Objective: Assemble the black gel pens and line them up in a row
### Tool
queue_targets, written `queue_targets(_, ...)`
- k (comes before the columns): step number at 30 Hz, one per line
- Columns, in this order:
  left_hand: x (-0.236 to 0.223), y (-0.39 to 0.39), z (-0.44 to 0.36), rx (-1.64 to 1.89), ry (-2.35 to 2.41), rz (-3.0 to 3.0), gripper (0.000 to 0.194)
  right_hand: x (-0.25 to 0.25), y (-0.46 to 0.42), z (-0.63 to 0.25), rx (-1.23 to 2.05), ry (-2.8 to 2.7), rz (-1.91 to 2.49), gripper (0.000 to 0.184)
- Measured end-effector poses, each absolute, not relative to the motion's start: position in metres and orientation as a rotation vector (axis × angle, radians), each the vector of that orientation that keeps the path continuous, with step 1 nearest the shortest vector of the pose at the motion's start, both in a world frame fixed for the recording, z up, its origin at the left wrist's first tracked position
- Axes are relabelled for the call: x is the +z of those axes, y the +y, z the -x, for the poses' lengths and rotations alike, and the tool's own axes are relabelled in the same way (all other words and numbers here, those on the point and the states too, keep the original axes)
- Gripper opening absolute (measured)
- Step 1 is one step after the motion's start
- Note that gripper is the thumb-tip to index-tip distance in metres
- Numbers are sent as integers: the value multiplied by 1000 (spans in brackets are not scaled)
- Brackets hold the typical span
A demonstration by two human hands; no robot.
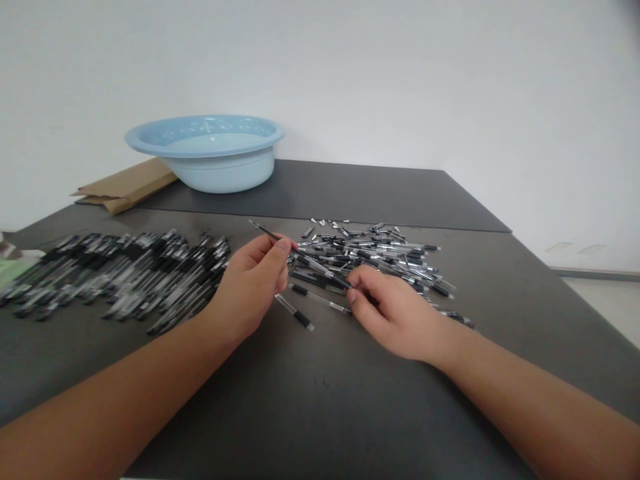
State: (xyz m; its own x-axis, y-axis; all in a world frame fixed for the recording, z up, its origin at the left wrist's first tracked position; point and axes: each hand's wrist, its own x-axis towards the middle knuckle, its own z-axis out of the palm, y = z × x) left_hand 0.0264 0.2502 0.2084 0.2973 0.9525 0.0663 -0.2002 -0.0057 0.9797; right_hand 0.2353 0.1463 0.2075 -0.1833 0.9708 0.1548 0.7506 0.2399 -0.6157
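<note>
A slim pen [316, 265] with a clear barrel and dark parts slants between my two hands, just above the table. My left hand [253, 280] pinches it near the pointed end between thumb and fingers. At the other end, the thumb and fingertips of my right hand [395, 317] close on its dark end. Behind and beside my right hand spreads a loose heap of pen parts [385, 257], clear barrels and black grips among them. Two loose barrels with black grips lie below the held pen, one of them this short barrel [295, 312].
Left of my left hand, many pens [170, 280] lie side by side in slanted rows. A light blue basin [220, 175] stands at the back, beside a folded brown paper bag [127, 183]. Something pale green [13, 272] shows at the left edge of the dark table [320, 407].
</note>
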Motion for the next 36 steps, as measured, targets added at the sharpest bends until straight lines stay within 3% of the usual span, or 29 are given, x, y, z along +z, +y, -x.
queue_targets(8,205,251,-26,1058,822,-1274,20,208,147,-236,560,-1999,1557,10)
queue_targets(16,207,235,-17,662,702,-1789,44,202,146,-227,666,-1891,1396,12)
queue_targets(20,209,226,-18,620,717,-1840,33,198,140,-213,751,-1869,1271,11)
queue_targets(22,210,226,-17,697,738,-1874,25,201,138,-212,669,-1882,1266,8)
queue_targets(24,212,227,-16,806,774,-1932,23,206,140,-220,479,-1881,1299,17)
queue_targets(28,214,231,-12,879,859,-2088,31,221,150,-249,141,-2024,1520,14)
queue_targets(36,209,228,-8,819,723,-2147,30,217,158,-261,77,-2399,1792,17)
